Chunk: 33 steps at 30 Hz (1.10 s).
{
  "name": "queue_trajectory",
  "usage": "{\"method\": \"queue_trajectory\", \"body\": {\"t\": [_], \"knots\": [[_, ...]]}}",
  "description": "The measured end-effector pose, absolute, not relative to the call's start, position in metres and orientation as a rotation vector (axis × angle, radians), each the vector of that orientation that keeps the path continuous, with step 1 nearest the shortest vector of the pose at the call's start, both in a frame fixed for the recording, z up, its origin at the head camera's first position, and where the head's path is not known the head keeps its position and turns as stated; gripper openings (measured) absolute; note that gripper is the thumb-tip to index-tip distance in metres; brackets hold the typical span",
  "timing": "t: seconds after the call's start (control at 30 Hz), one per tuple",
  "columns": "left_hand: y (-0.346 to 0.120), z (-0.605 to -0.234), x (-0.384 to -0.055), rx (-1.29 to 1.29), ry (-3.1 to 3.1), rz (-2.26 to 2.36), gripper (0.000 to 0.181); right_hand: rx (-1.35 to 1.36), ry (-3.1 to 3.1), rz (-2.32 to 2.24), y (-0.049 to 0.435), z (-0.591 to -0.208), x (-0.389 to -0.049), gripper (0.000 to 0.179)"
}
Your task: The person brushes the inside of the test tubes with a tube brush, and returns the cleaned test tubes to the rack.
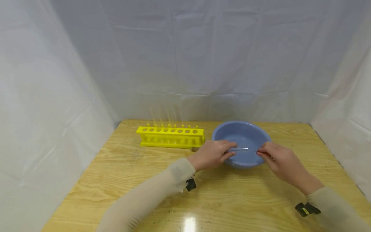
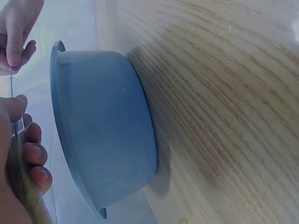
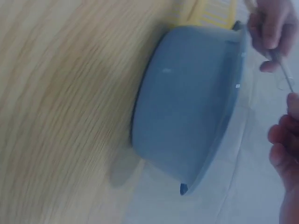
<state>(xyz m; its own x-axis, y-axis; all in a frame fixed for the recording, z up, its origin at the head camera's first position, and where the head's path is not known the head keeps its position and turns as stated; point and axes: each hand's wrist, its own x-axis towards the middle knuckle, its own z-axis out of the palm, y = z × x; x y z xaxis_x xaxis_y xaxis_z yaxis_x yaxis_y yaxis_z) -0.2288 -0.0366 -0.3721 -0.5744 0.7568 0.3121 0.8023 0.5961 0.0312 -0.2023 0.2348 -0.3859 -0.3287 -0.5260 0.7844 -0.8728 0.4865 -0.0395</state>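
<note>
Over the near part of a blue basin (image 1: 240, 127), my left hand (image 1: 210, 154) grips a clear glass test tube (image 1: 240, 149) that lies roughly level, its mouth pointing right. Brownish bristles of a test tube brush (image 2: 21, 172) show inside the tube's closed end, left of the palm. My right hand (image 1: 279, 161) pinches the brush's thin twisted wire (image 2: 11, 84) at its outer end, just right of the tube's mouth. The right wrist view also shows the wire (image 3: 287, 77) running between both hands. Inside the left fist, part of the tube is hidden.
Left of the basin stands a yellow test tube rack (image 1: 170, 130) with several holes and pegs. Several clear tubes (image 1: 162, 116) stand upright along its back. The wooden table (image 1: 130, 180) is bounded by white sheeting (image 1: 188, 58) at the back and both sides.
</note>
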Motion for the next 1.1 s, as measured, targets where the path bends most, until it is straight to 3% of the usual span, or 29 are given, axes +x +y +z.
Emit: {"method": "queue_trajectory", "body": {"t": [0.07, 0.23, 0.47, 0.67, 0.87, 1.1], "knots": [[-0.037, -0.374, -0.23, -1.287, -2.526, -0.23, 0.036, 1.125, -2.133, 0.744, 0.237, -0.385, -0.2, 0.011], [-0.036, -0.375, -0.23, -1.281, -2.465, -0.12, 0.035, 0.859, -2.493, 1.273, 0.239, -0.378, -0.195, 0.011], [-0.029, -0.373, -0.229, -1.232, -2.391, -0.015, 0.034, 0.555, -2.574, 1.921, 0.239, -0.368, -0.196, 0.041], [-0.027, -0.37, -0.228, -1.222, -2.364, 0.019, 0.033, 0.53, -2.521, 2.003, 0.236, -0.368, -0.196, 0.04], [-0.026, -0.371, -0.228, -1.227, -2.315, 0.079, 0.032, 0.321, -2.421, 2.343, 0.235, -0.365, -0.198, 0.026], [-0.026, -0.373, -0.228, -1.242, -2.272, 0.068, 0.029, 0.239, -2.576, 2.157, 0.227, -0.363, -0.195, 0.038]]}}
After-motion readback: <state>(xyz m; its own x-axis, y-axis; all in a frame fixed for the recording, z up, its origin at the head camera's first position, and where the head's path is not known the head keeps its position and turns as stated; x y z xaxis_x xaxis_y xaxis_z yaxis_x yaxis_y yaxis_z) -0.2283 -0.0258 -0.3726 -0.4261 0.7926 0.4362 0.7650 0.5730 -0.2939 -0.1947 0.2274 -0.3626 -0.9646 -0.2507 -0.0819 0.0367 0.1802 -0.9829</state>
